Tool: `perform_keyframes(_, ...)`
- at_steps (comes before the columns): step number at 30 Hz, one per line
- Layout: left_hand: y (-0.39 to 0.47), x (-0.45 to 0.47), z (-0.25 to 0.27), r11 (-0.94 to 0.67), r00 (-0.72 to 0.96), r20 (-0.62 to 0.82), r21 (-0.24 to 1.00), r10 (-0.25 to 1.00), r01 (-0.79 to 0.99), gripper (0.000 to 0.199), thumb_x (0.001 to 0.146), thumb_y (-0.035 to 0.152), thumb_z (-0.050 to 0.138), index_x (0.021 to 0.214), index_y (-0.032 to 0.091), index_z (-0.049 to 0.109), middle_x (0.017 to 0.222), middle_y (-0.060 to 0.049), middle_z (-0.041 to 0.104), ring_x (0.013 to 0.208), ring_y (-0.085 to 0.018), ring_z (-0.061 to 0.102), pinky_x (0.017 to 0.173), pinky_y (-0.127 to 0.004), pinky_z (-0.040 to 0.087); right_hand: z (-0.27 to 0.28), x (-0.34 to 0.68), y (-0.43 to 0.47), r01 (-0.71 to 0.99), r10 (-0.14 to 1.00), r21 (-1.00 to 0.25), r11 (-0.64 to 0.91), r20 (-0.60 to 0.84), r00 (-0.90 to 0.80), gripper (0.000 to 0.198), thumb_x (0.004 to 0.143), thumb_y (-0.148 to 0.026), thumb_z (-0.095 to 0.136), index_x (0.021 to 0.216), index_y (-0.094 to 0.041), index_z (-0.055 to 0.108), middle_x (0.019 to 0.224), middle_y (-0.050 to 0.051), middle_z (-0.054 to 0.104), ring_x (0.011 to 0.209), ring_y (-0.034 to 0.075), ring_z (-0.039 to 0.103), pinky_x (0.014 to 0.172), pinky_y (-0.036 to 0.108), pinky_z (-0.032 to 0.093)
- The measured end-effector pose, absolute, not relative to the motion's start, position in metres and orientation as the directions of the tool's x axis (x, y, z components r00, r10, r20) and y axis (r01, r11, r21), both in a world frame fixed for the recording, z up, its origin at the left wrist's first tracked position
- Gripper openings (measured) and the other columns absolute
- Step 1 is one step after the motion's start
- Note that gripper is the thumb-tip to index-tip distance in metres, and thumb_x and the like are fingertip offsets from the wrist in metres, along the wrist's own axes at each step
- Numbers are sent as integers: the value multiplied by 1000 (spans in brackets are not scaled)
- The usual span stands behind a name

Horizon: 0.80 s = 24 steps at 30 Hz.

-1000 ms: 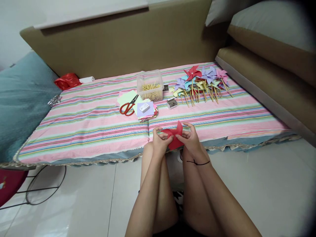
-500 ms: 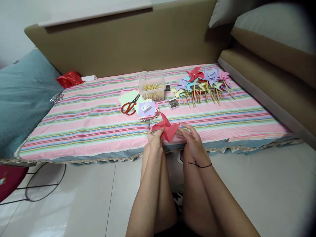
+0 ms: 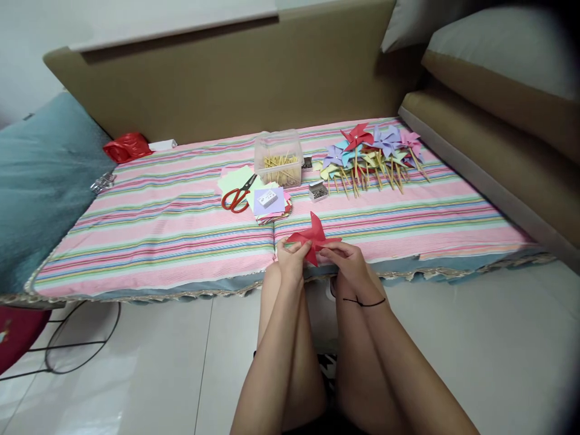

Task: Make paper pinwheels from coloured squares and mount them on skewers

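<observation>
Lying on the striped mat point(image 3: 158, 223) beyond the hands are red scissors point(image 3: 235, 196) on a stack of paper squares point(image 3: 267, 202), a clear tub of sticks point(image 3: 278, 158), a small pin box point(image 3: 318, 191) and a heap of finished pinwheels point(image 3: 371, 154); none blocks the hands. The red paper pinwheel point(image 3: 314, 237), with pointed folded vanes, sits at the mat's near edge, pinched by the closed fingers of the left hand point(image 3: 290, 261) and right hand point(image 3: 348, 266).

Bare striped cover point(image 3: 149, 241) is left open to the left; ahead, passage is blocked by scissors point(image 3: 236, 196), stick box point(image 3: 278, 159) and pinwheel pile point(image 3: 371, 154).
</observation>
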State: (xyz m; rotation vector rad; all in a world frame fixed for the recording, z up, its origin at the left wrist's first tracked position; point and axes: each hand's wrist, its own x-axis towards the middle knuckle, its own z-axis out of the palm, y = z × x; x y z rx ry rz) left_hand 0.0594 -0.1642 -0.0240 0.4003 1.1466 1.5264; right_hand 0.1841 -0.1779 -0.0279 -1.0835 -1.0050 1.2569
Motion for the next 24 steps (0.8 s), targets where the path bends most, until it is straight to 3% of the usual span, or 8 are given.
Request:
perform_keyframes(10, -167, 62, -17, 134, -278, -316, 844, 907, -520, 62, 44, 18, 85, 89, 23, 43, 56, 10, 61, 45, -10, 56, 50, -21, 43, -29, 177, -177, -211, 980, -977, -12, -54, 194, 28, 61, -43, 82, 68, -20, 68, 67, 0, 67, 58, 18, 66, 60, 36, 61)
perform_keyframes(24, -168, 61, -21, 118, -273, -264, 884, 925, -453, 62, 48, 23, 84, 91, 23, 40, 57, 11, 58, 44, -8, 54, 49, -19, 39, -34, 175, -177, -131, 971, -990, 46, 14, 239, 31, 64, -45, 78, 61, -20, 61, 66, 0, 61, 61, 16, 58, 60, 32, 54)
